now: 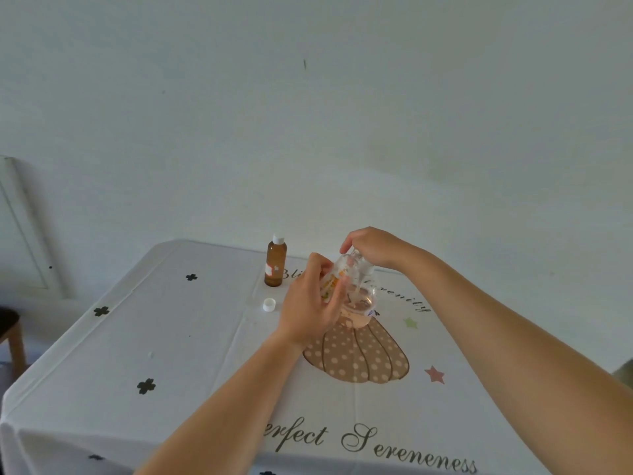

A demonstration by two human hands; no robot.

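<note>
My left hand [310,303] holds a clear plastic bottle [359,305] by its side, fingers wrapped over an orange label. The bottle is tilted just above the table and has a little pale pink liquid in its bottom. A thin white tube runs down inside it. My right hand [373,246] grips the top of the bottle from above, and its fingers hide the closure there.
A brown bottle [275,264] with a white cap stands upright just behind my left hand. A small loose white cap [269,304] lies on the cloth beside it. The table [171,354] has a white printed cloth and stands against a white wall. A wooden stool [13,337] is at the left edge.
</note>
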